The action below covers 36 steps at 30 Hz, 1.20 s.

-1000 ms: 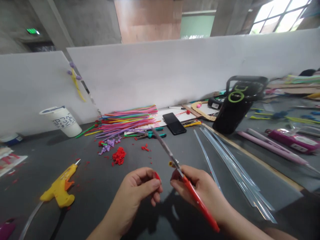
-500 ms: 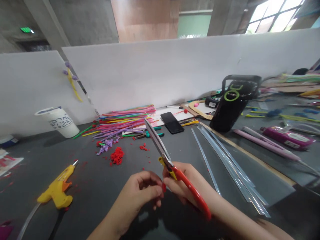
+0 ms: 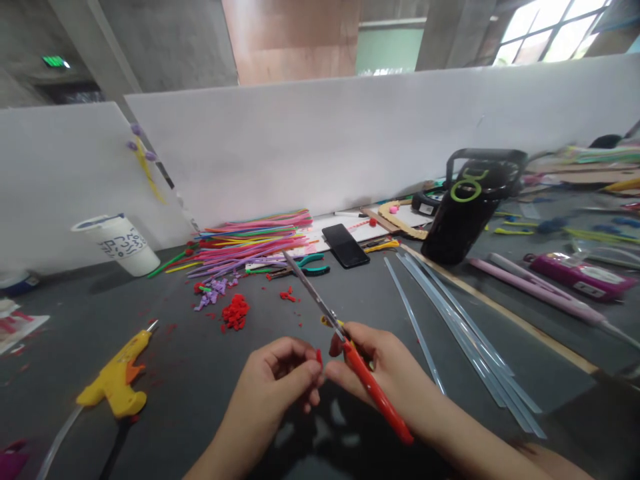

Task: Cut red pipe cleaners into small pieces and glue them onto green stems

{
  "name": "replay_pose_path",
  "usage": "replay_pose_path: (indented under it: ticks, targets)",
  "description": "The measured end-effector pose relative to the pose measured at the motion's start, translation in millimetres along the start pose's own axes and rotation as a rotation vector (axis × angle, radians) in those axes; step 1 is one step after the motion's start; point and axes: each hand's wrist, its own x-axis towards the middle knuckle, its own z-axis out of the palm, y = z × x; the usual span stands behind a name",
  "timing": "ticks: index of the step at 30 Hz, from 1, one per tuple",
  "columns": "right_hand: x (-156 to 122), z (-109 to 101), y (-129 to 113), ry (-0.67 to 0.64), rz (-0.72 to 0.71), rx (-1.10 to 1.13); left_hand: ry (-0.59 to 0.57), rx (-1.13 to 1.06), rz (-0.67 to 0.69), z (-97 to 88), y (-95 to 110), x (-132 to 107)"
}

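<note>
Over the worktop (image 3: 197,373), toward seven o'clock, the left hand (image 3: 283,377) is pinching a red snippet (image 3: 319,358). At five o'clock, the right hand (image 3: 400,373) is holding red-handled scissors (image 3: 367,377). Compared with half a second ago, the hands are separating slightly, leaving the snippet with the left alone. A white cup (image 3: 123,248) is standing at nine o'clock, a black bottle (image 3: 453,233) at three; neither is showing its contents.

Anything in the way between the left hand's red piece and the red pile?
Nothing visible: only dark tabletop shows between the left hand, pinching the red piece, and the red pile. The scissors in the right hand slant outside that line.
</note>
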Motion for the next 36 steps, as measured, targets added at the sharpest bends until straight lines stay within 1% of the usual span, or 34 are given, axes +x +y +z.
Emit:
replay_pose_path:
  ticks: [3,6,10,14,23,29,36]
  targets:
    - [-6,-2,5,-0.001,-0.004,-0.214,0.066,-0.088,0.091,-6.7,2,1]
    - [-11,1,11,0.016,0.004,-0.402,0.145,-0.155,0.169,-10.4,3,0]
    - [-16,5,16,0.031,-0.004,-0.559,0.151,-0.173,0.230,-10.4,3,-2]
    - [-17,6,17,0.024,-0.030,-0.613,0.139,-0.209,0.258,-9.7,4,-3]
    - [-19,10,26,0.083,-0.122,-0.693,0.139,-0.261,0.265,-8.4,3,-2]
    - [-19,14,29,0.154,-0.185,-0.732,0.185,-0.286,0.279,-5.8,3,-5]
    - [-17,16,28,0.175,-0.235,-0.745,0.209,-0.306,0.281,-5.0,2,-3]
